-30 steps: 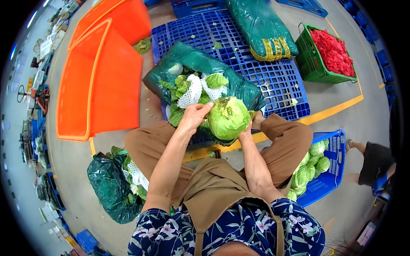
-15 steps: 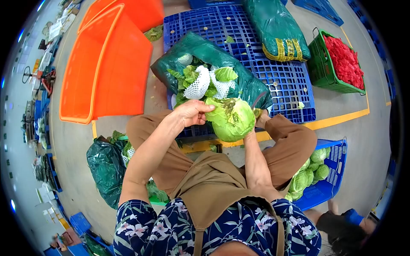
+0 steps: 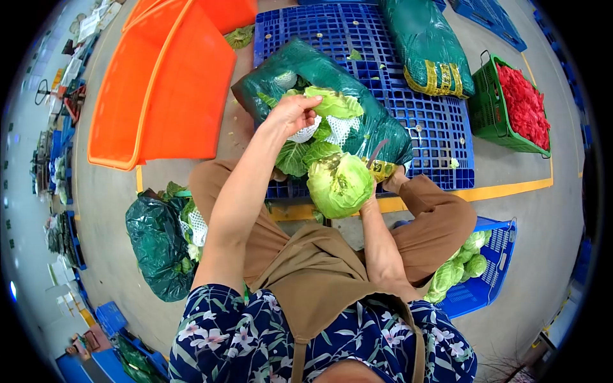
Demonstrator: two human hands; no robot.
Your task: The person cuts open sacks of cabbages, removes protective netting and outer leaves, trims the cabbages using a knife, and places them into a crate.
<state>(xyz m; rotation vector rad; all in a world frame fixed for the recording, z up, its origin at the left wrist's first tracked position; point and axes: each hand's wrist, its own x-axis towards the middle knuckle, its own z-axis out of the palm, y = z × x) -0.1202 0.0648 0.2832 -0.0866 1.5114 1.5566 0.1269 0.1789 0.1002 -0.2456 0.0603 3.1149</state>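
Observation:
My left hand (image 3: 296, 115) pinches a loose green cabbage leaf (image 3: 333, 103) above the opened dark green bag (image 3: 377, 121). A pale green cabbage (image 3: 340, 186) with brownish marks on top rests in my right hand (image 3: 369, 205), whose fingers are mostly hidden behind and under it. In the bag's opening lie outer leaves (image 3: 294, 157) and white foam nets (image 3: 342, 130), just beyond the cabbage. The bag lies on a blue pallet (image 3: 440, 156).
Orange bins (image 3: 185, 96) stand at the left. A second green bag (image 3: 426, 48) lies on the pallet, beside a green crate (image 3: 488, 115) of red material. A blue crate (image 3: 491, 274) with cabbages is at my right, a dark green bag (image 3: 156, 246) at my left.
My left hand has moved up and away from the cabbage with a leaf that has come off it. The cabbage stays in my right hand. The person at the lower right is out of view.

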